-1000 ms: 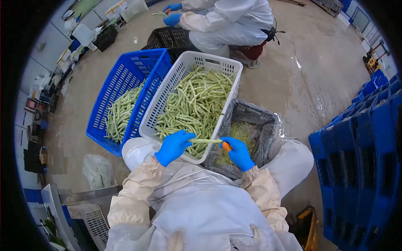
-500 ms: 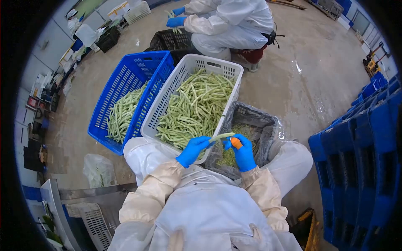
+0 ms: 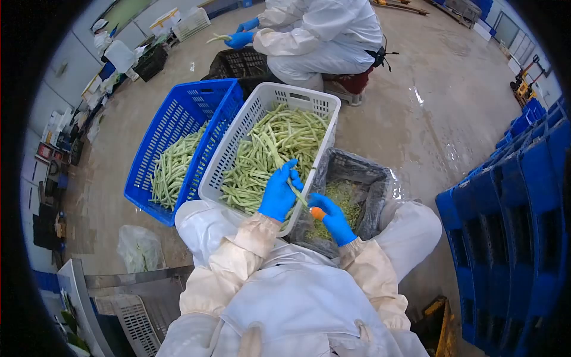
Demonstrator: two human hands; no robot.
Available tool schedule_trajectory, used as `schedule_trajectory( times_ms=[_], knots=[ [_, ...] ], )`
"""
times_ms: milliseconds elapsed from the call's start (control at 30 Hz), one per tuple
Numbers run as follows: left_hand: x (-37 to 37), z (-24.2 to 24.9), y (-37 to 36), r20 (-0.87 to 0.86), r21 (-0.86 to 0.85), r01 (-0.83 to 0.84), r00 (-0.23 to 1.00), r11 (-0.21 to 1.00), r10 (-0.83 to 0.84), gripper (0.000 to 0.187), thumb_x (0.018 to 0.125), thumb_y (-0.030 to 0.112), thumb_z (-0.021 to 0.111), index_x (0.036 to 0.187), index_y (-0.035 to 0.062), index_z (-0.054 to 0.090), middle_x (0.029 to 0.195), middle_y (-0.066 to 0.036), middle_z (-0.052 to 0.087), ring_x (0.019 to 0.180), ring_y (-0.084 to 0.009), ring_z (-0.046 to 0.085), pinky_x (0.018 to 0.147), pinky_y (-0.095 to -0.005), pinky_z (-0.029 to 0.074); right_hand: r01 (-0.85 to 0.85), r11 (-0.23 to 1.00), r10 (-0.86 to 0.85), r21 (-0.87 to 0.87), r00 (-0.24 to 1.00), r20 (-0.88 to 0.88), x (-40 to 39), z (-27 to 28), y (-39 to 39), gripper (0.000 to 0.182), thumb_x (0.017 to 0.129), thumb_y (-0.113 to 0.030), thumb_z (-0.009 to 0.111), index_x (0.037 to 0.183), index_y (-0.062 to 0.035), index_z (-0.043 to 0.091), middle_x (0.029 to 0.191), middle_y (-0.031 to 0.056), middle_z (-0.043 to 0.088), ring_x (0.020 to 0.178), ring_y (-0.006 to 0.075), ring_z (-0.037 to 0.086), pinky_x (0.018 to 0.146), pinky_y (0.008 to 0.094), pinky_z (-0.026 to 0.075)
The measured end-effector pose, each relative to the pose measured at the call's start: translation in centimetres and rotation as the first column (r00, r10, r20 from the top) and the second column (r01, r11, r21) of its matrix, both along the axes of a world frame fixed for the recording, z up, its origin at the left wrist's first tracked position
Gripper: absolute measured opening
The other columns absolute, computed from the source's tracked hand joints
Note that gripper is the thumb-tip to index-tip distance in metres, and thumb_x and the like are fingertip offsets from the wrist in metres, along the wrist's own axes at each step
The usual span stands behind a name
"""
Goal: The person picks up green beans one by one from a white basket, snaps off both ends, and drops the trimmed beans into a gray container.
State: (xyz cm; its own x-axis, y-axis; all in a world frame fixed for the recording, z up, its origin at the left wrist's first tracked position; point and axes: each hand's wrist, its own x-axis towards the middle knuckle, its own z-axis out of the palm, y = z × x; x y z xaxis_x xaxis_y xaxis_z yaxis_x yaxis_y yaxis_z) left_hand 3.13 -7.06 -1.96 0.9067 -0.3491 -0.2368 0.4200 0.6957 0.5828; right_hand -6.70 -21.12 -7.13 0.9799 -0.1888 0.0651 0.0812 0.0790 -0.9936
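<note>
My left hand (image 3: 277, 195), in a blue glove, is closed around a long green bean (image 3: 299, 195) above the near side of the white crate (image 3: 208, 182). The bean slants down toward my right hand (image 3: 334, 221), also gloved in blue. That hand grips a small tool with an orange handle (image 3: 317, 212); its working end is too small to make out. Many green beans (image 3: 250, 178) fill the white crate. Below my right hand stands a black-lined bin (image 3: 380, 190) holding green trimmings (image 3: 344, 199).
A blue crate (image 3: 151, 131) with more beans adjoins the white one. Across from me, a person in white (image 3: 327, 41) sits by a black crate (image 3: 238, 62), gloved hands holding a bean. Stacked blue pallets (image 3: 505, 232) rise at right. A plastic bag (image 3: 140, 247) lies on the floor at left.
My left hand has turned and shifted up over the white crate, and the bean now slants down instead of lying nearly level. My right hand moved slightly left and lower, still gripping the orange-handled tool.
</note>
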Motion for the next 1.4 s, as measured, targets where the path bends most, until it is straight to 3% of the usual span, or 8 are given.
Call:
schedule_trajectory(
  times_ms=[500,567,767,933,1100,1200,1267,1400],
  knots=[
    [-1.7,-1.7,-1.2,-0.068,0.166,-0.111,0.99,0.98,0.123,0.028,0.091,0.023,0.047,0.113,0.0059,0.053,0.077,-0.002,0.051,0.063,-0.0119,0.048,0.065,-0.0284,0.045,-0.21,0.901,0.303,0.379,0.93,-0.206,0.0,0.2,-0.1,0.018,0.088,-0.009,0.048,0.097,0.0041,0.057,0.084,0.0094,0.063,0.075,0.0166,0.059,0.07,0.0308,0.048],
    [-2.0,-2.8,-0.9,0.144,0.66,-0.181,0.983,0.729,0.113,0.026,0.088,0.019,0.052,0.109,0.0038,0.057,0.079,-0.003,0.055,0.065,-0.0079,0.048,0.064,-0.0259,0.044,-0.193,0.969,0.22,0.152,0.957,-0.19,-0.1,-1.7,0.1,0.016,0.086,-0.011,0.05,0.092,0.0017,0.058,0.077,0.0096,0.062,0.069,0.0157,0.059,0.065,0.0313,0.049],
    [-2.3,-2.3,-0.4,0.387,0.801,-0.278,0.916,0.53,-0.105,0.027,0.081,0.012,0.06,0.105,-0.0006,0.059,0.09,-0.003,0.061,0.078,-0.008,0.053,0.069,-0.0235,0.044,-0.3,0.773,0.286,-0.559,0.951,-0.114,-0.9,-1.1,2.1,0.015,0.082,-0.014,0.054,0.092,-0.0027,0.058,0.071,0.0114,0.059,0.064,0.0205,0.058,0.059,0.0341,0.046],
    [-3.0,-4.3,1.9,0.41,0.882,-0.208,0.78,0.422,-0.472,0.028,0.078,0.016,0.062,0.1,0.001,0.061,0.087,-0.015,0.061,0.077,-0.026,0.059,0.071,-0.0315,0.046,-0.312,0.875,0.295,-0.37,0.95,-0.103,-0.3,-0.7,2.9,0.015,0.082,-0.012,0.053,0.092,-0.0022,0.058,0.07,0.0116,0.058,0.062,0.0212,0.056,0.058,0.0337,0.044],
    [1.9,-4.0,13.5,0.493,0.762,-0.383,0.866,0.522,-0.085,0.024,0.083,0.013,0.056,0.104,0.002,0.059,0.097,-0.01,0.061,0.09,-0.0186,0.057,0.08,-0.0317,0.045,0.039,0.995,-0.052,-0.092,0.989,-0.141,1.2,-1.5,-1.0,0.015,0.083,-0.012,0.053,0.091,0.0,0.058,0.07,0.0103,0.058,0.061,0.014,0.053,0.057,0.0294,0.043],
    [7.3,3.4,24.4,0.548,0.816,-0.564,0.825,-0.125,-0.14,0.032,0.083,0.019,0.056,0.111,0.0031,0.055,0.09,-0.017,0.06,0.079,-0.0258,0.059,0.068,-0.0373,0.045,0.179,0.98,-0.195,-0.086,0.945,-0.261,1.2,-2.8,-2.8,0.014,0.084,-0.012,0.054,0.088,0.001,0.058,0.072,0.0086,0.058,0.064,0.0098,0.052,0.057,0.0268,0.042],
    [9.0,6.7,26.7,0.551,0.137,-0.588,0.714,-0.797,-0.432,0.03,0.083,0.022,0.056,0.106,0.0022,0.056,0.075,-0.016,0.058,0.07,-0.0282,0.057,0.063,-0.0384,0.045,0.058,0.943,-0.215,-0.328,0.859,-0.466,1.4,-3.1,-3.1,0.012,0.08,-0.011,0.057,0.086,-0.0009,0.058,0.07,0.0101,0.058,0.063,0.0162,0.055,0.059,0.0294,0.043],
    [12.3,2.5,21.9,0.45,0.714,-0.552,0.833,-0.431,-0.321,0.023,0.079,0.025,0.059,0.088,0.0033,0.059,0.071,-0.016,0.057,0.068,-0.0326,0.056,0.062,-0.0426,0.044,0.122,0.623,-0.255,-0.772,0.966,-0.053,1.6,-5.5,-2.4,0.011,0.076,-0.012,0.061,0.081,-0.0022,0.058,0.069,0.0131,0.058,0.065,0.0262,0.057,0.062,0.0346,0.044]
  ],
)
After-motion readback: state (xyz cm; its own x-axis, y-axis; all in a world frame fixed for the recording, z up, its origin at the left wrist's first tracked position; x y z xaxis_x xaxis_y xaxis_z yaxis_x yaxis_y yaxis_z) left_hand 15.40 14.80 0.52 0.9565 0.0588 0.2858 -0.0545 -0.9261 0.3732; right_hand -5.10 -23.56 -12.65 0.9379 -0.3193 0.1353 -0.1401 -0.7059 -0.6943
